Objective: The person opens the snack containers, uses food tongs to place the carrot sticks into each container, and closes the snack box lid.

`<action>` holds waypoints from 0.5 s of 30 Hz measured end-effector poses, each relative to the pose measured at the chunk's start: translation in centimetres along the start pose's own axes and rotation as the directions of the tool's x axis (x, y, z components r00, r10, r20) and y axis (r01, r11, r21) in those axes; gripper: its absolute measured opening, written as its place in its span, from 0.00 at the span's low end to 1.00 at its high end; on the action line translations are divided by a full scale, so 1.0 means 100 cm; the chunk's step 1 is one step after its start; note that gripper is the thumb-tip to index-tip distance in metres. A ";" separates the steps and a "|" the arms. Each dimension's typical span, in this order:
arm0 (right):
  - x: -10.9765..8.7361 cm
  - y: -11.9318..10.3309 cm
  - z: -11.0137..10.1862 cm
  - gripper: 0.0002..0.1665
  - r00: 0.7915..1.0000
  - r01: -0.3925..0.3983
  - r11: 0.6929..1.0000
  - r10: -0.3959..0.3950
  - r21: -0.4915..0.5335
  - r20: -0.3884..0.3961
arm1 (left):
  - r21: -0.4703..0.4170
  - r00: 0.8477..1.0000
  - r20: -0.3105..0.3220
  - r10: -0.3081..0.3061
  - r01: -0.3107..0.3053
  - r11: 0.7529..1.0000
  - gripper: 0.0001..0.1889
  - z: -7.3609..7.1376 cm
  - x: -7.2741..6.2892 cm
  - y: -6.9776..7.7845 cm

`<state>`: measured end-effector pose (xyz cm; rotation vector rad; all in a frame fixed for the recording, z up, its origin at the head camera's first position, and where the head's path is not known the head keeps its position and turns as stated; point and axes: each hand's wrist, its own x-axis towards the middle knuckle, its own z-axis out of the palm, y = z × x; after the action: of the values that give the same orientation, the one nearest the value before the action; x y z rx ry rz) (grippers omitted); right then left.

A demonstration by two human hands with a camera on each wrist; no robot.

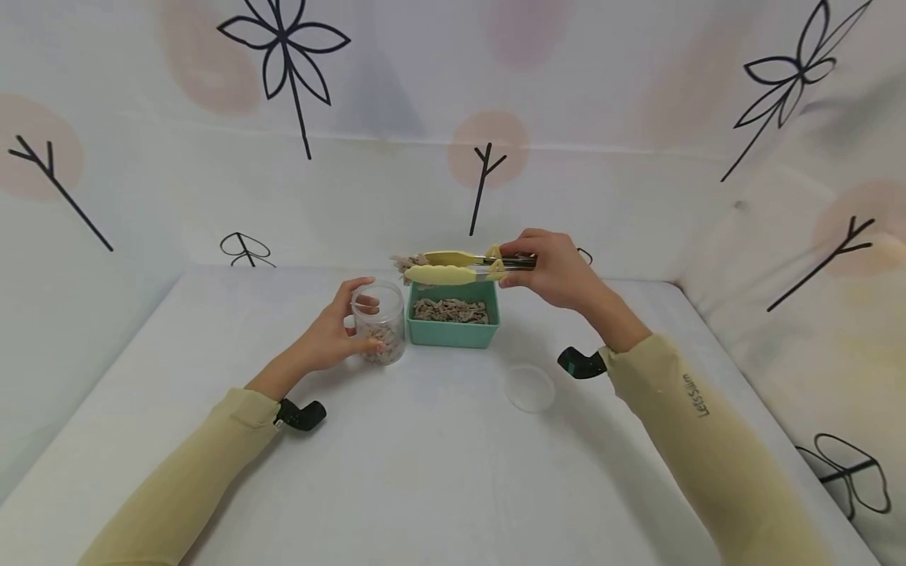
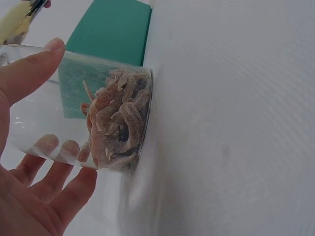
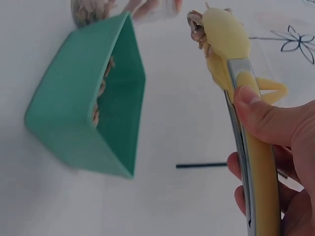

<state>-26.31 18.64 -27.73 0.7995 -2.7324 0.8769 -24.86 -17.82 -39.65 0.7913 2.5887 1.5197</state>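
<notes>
My left hand (image 1: 329, 330) grips a clear plastic jar (image 2: 37, 118) around its side, thumb on one side and fingers on the other. Brownish, dried strip-like pieces (image 2: 120, 120) fill the bottom of the jar, which stands upright on the table. To its right is a green rectangular box (image 1: 453, 336) holding more of these strips (image 1: 449, 311). Above the box, my right hand (image 1: 555, 267) holds yellow-tipped metal tongs (image 1: 446, 274), squeezed around their handles. A clump of strips (image 3: 197, 27) is pinched between the tong tips, near the jar's mouth.
A round translucent lid (image 1: 530, 388) lies on the white-covered table (image 1: 425, 472), right of and nearer than the box. White cloth (image 1: 396, 196) printed with plant drawings hangs behind and at the sides. Each wrist carries a black camera mount (image 1: 582, 363).
</notes>
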 end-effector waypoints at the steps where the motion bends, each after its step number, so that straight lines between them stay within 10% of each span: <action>1: 0.002 -0.004 0.002 0.26 1.000 0.005 1.000 -0.005 0.012 0.000 | 0.000 1.000 0.000 0.000 0.000 1.000 0.54 0.000 0.000 0.000; 15: 0.015 -0.017 0.048 0.26 0.999 0.039 0.990 -0.043 0.139 0.023 | 0.014 0.999 -0.006 -0.053 0.053 0.999 0.48 0.000 0.001 0.001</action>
<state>-26.63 14.06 -30.36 0.8947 -2.6903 1.0646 -24.90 -17.77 -39.55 0.7147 2.6048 1.4938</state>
